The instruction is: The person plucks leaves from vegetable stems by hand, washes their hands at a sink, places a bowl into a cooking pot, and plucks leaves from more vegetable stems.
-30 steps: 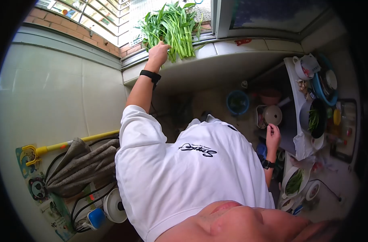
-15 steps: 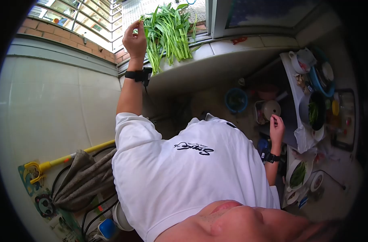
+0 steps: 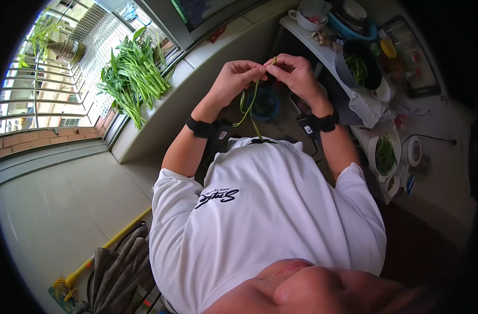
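My left hand (image 3: 238, 79) and my right hand (image 3: 296, 78) meet in front of my chest, fingertips almost touching. Both are closed in a pinch on a thin water spinach stem (image 3: 255, 97). Its short upper end shows between the fingertips, while the longer part hangs below my left fingers with a narrow leaf. Under the hands, on the floor, is a blue basin (image 3: 275, 107), partly hidden by them. A large bunch of water spinach (image 3: 137, 76) lies on the window ledge to my left.
To my right, a shelf (image 3: 322, 58) bears a dark pot (image 3: 376, 78) with greens inside. Lower down stands a white bowl (image 3: 396, 148) of greens. A yellow pole (image 3: 122, 233) and a grey cloth (image 3: 118, 272) are at lower left. Window bars (image 3: 50, 102) rise beyond the ledge.
My left hand has come away from the bunch on the ledge to the middle, where a stem now hangs. My right hand has risen to meet it. The view has turned right.
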